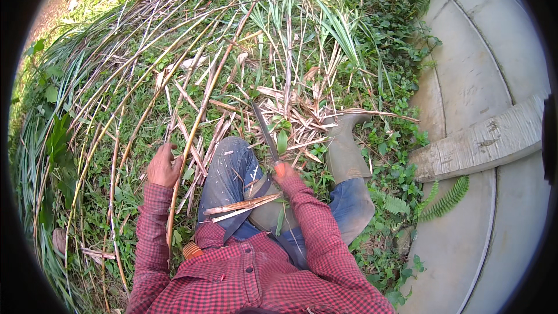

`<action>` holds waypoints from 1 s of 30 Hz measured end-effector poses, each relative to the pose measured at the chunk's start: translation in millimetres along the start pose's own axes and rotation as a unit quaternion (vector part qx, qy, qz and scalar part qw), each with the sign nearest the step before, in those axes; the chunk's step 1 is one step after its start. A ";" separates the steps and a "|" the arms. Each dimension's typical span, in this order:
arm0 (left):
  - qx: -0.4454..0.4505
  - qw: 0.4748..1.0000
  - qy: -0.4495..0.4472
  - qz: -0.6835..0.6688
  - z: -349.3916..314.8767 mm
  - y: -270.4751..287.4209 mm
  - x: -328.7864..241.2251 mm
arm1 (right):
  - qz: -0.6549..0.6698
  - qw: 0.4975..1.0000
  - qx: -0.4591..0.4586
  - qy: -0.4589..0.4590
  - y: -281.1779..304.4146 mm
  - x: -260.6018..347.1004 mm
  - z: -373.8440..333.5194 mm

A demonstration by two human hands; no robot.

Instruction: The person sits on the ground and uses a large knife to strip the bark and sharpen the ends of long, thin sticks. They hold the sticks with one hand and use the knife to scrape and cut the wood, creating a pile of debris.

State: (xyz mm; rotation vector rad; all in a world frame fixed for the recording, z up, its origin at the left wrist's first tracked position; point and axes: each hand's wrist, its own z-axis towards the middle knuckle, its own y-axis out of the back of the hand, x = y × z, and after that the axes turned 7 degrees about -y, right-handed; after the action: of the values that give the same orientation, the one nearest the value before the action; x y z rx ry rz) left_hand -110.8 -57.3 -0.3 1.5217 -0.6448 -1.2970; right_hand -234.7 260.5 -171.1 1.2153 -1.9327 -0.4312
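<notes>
My right hand (pixel 285 173) is closed round the orange handle of a long knife (pixel 265 132). Its dark blade slants up and left, over peeled strips on the ground. My left hand (pixel 164 166) is beside a long brown stalk (pixel 203 107), its fingers loosely curved and apart from the thumb. The stalk runs past the hand's right side, and whether they touch is hard to tell. A few split pieces of stalk (pixel 243 204) lie across my lap. Between my legs and beyond, many reddish-brown strips (pixel 293 110) are scattered.
Long stalks with green leaves (pixel 87 81) spread over the grass to the left and far side. To the right stand a pale curved wall (pixel 459 81) and a weathered light beam (pixel 482 142), with ferns (pixel 444 200) at its foot. My rubber boot (pixel 344 151) rests near the strips.
</notes>
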 end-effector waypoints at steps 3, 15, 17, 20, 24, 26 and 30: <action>0.167 0.965 0.152 0.134 -29.6 -70.2 70.1 | -0.001 1.000 -0.003 0.002 1.6 -2.8 5.0; -0.072 0.954 0.215 0.195 -52.3 7.2 70.2 | -0.033 0.998 -0.046 -0.007 -6.4 -1.5 7.7; -0.165 0.940 0.213 0.208 -54.2 40.7 80.1 | -0.053 0.997 -0.050 -0.003 -7.8 2.4 6.1; -0.232 0.936 0.172 0.203 -47.7 97.2 68.1 | -0.022 0.997 -0.057 0.038 -8.7 -6.6 10.1; -0.253 0.917 0.118 0.284 -44.3 129.2 76.1 | -0.018 0.997 -0.051 0.052 -8.1 -8.1 11.7; -0.257 0.911 0.099 0.307 -45.2 135.4 76.3 | -0.008 0.994 -0.078 0.071 -10.8 -18.5 25.2; -0.287 0.895 0.072 0.334 -48.0 142.5 91.7 | -0.028 0.992 -0.096 0.078 -9.1 -9.7 15.6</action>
State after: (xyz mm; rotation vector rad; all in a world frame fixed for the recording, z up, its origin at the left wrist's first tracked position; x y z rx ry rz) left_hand -11.5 -172.3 88.7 0.7847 -0.5495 -0.7318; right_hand -239.2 262.7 -191.1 1.1461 -1.6870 -0.5232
